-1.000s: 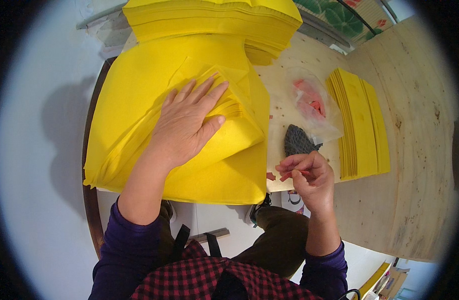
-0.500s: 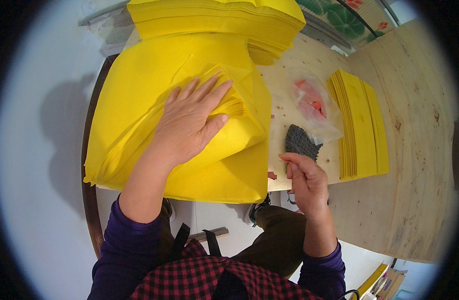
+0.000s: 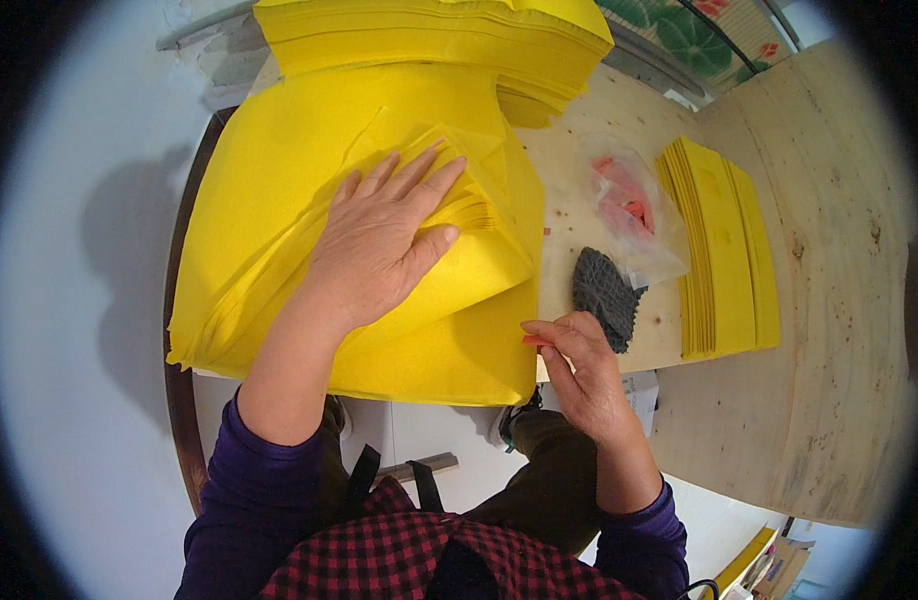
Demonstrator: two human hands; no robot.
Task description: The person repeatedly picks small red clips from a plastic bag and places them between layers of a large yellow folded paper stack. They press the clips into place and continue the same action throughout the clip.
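My left hand (image 3: 374, 240) lies flat on a folded-over pile of soft yellow sheets (image 3: 449, 350), its fingers spread near the layered corner edges. The sheets look like felt or cloth; I cannot tell which. Beside the pile's right edge, at the table's front, my right hand (image 3: 584, 375) pinches a small red scrap (image 3: 536, 341) between thumb and fingertips. Just beyond that hand rests a dark grey cloth piece (image 3: 604, 290) with a jagged edge. A clear plastic bag (image 3: 659, 250) holding red pieces (image 3: 624, 195) lies further back.
A taller yellow stack (image 3: 429, 45) stands at the back. To the right, a narrow yellow stack (image 3: 724, 255) sits against a plywood panel (image 3: 819, 300). Another tiny red scrap (image 3: 547, 231) lies on the wooden table (image 3: 564, 165). My legs are below the table's front edge.
My right hand has moved left and slightly toward me, and now pinches the red scrap that lay at the table's front edge. My left hand stays in place.
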